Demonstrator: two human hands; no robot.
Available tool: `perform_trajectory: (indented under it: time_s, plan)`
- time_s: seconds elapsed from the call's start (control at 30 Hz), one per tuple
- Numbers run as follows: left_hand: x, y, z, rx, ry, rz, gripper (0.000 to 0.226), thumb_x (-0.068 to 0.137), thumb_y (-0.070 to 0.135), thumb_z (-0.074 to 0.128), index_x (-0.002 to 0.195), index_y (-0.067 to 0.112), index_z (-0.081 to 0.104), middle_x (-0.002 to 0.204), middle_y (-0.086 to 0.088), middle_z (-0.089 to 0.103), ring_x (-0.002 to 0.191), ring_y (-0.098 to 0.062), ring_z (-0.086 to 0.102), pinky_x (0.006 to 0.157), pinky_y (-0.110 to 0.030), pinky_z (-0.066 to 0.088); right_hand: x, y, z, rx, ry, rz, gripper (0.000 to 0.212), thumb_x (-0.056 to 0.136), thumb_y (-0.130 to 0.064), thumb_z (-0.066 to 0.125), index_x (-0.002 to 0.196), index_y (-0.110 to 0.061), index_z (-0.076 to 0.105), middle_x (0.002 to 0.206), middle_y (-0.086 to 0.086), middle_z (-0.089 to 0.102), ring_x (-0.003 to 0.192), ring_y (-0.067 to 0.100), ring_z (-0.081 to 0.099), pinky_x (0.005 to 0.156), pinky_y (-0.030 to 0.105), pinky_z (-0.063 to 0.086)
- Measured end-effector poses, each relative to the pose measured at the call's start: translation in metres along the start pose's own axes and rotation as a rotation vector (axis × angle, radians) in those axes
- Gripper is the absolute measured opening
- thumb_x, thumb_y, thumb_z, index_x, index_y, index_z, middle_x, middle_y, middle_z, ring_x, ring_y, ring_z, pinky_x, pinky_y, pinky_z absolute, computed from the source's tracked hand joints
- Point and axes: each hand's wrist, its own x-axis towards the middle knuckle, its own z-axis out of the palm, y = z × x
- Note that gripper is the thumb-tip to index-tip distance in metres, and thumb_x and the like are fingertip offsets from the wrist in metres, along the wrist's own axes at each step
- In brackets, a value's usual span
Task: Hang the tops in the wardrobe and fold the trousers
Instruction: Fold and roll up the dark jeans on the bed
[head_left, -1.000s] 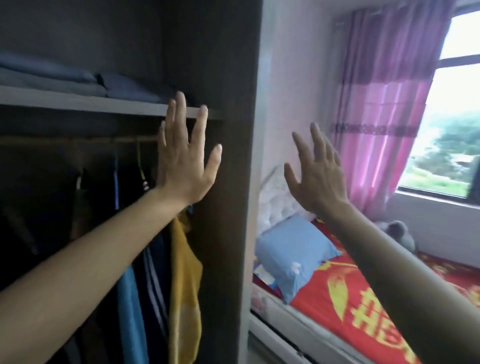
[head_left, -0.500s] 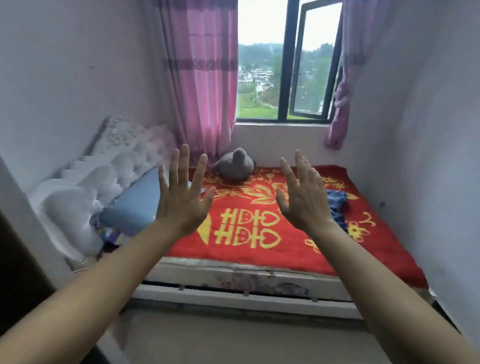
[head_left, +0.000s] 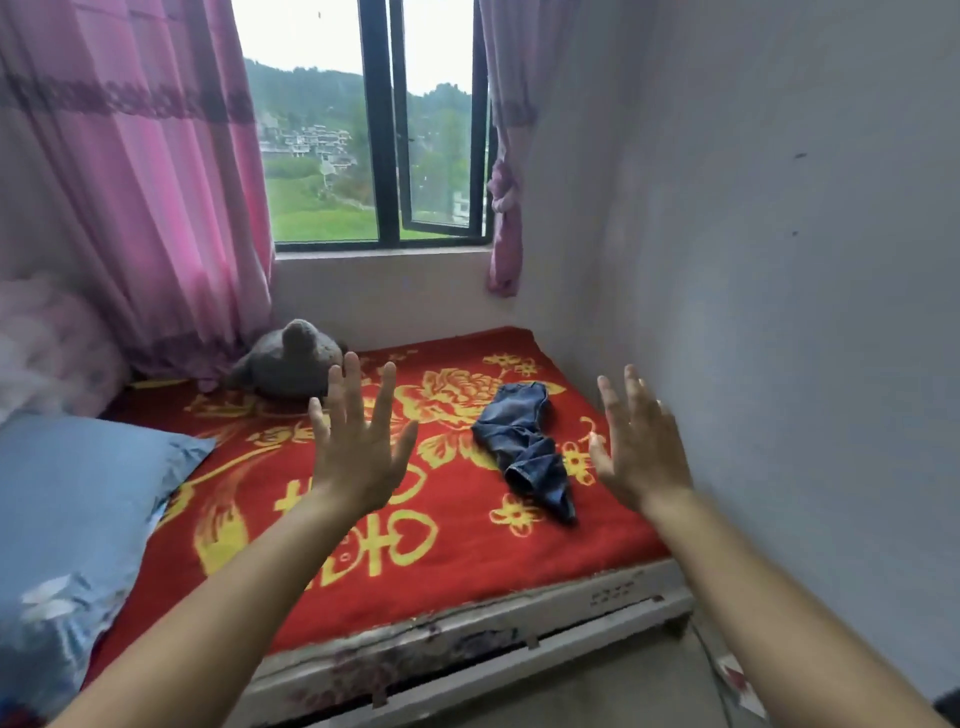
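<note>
Both hands are up in the air over the bed (head_left: 519, 618). The left hand (head_left: 358, 457) has its fingers straight and spread wide, and it holds nothing. The right hand (head_left: 639, 452) is the same, with flat, spread fingers and nothing in it. It is close to the wall (head_left: 779, 260) on the right. We see the backs of both hands.

The trousers (head_left: 524, 441) are dark blue. They lie in a crumpled heap on the red blanket (head_left: 457, 561), on the right side of the bed. In the picture they sit between the two hands, a bit farther away. No hand touches them.

The blanket has big yellow flowers and signs on it. A blue pillow (head_left: 78, 519) lies on the near left of the bed. A grey soft toy (head_left: 291, 361) sits at the far end, just behind the left hand's fingertips in the picture.

The window (head_left: 384, 130) is on the far wall, and one pane is open a little. Green hills and houses show outside. A big pink curtain (head_left: 130, 182) hangs on its left. A tied curtain (head_left: 503, 208) hangs in a knot on its right.
</note>
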Motion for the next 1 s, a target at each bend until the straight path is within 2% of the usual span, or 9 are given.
perform_trajectory:
  time_s: [0.23,0.37,0.6,0.67,0.77,0.87,1.0]
  plan:
    - [0.077,0.025,0.097,-0.043,-0.159,0.084,0.075,0.098,0.058,0.028,0.155,0.029,-0.012,0.157,-0.008,-0.033,0.147,-0.031,-0.022,0.116,-0.063,0.007,0.036,0.055,0.063,-0.045,-0.042,0.164,0.08,0.089,-0.036,0.065,0.155,-0.014,0.027,0.16,0.025,0.02,0.141,0.042,0.034,0.113,0.054,0.036]
    - [0.119,0.045,0.157,-0.044,-0.236,0.144,0.075,0.097,0.057,0.03,0.156,0.029,-0.008,0.159,-0.008,-0.028,0.147,-0.031,-0.021,0.117,-0.063,0.007,0.071,0.095,0.104,-0.053,-0.064,0.228,0.08,0.09,-0.036,0.063,0.156,-0.015,0.024,0.16,0.026,0.018,0.141,0.042,0.033,0.113,0.052,0.034]
    - [0.208,0.072,0.283,-0.003,-0.357,0.187,0.077,0.089,0.066,0.012,0.155,0.033,-0.009,0.16,-0.007,-0.028,0.148,-0.03,-0.021,0.117,-0.057,0.0,0.16,0.167,0.232,0.018,-0.184,0.275,0.079,0.093,-0.039,0.057,0.157,-0.017,0.017,0.163,0.022,0.012,0.145,0.039,0.029,0.115,0.049,0.033]
    - [0.242,0.079,0.322,0.009,-0.405,0.132,0.077,0.088,0.068,0.01,0.155,0.034,-0.011,0.161,-0.007,-0.024,0.148,-0.03,-0.019,0.119,-0.056,0.003,0.198,0.187,0.277,0.051,-0.236,0.271,0.079,0.094,-0.039,0.055,0.158,-0.016,0.015,0.163,0.022,0.01,0.146,0.037,0.027,0.115,0.048,0.033]
    - [0.285,0.088,0.377,0.033,-0.506,-0.011,0.073,0.096,0.063,0.021,0.153,0.034,-0.015,0.161,-0.008,-0.023,0.149,-0.029,-0.017,0.119,-0.054,0.009,0.247,0.214,0.339,0.094,-0.38,0.277,0.077,0.096,-0.041,0.051,0.158,-0.016,0.012,0.164,0.021,0.007,0.148,0.036,0.024,0.116,0.046,0.03]
    - [0.314,0.097,0.431,0.078,-0.565,-0.017,0.073,0.098,0.059,0.023,0.153,0.033,-0.017,0.161,-0.01,-0.022,0.149,-0.03,-0.016,0.119,-0.054,0.01,0.284,0.24,0.399,0.13,-0.486,0.272,0.076,0.098,-0.042,0.047,0.159,-0.017,0.008,0.165,0.02,0.004,0.149,0.035,0.02,0.117,0.046,0.028]
    - [0.334,0.109,0.507,-0.049,-0.667,-0.221,0.073,0.099,0.058,0.03,0.155,0.032,-0.01,0.163,-0.01,-0.013,0.15,-0.029,-0.007,0.12,-0.05,0.014,0.31,0.26,0.475,0.2,-0.6,0.35,0.077,0.098,-0.043,0.047,0.159,-0.019,0.005,0.165,0.018,0.005,0.149,0.035,0.022,0.116,0.046,0.027]
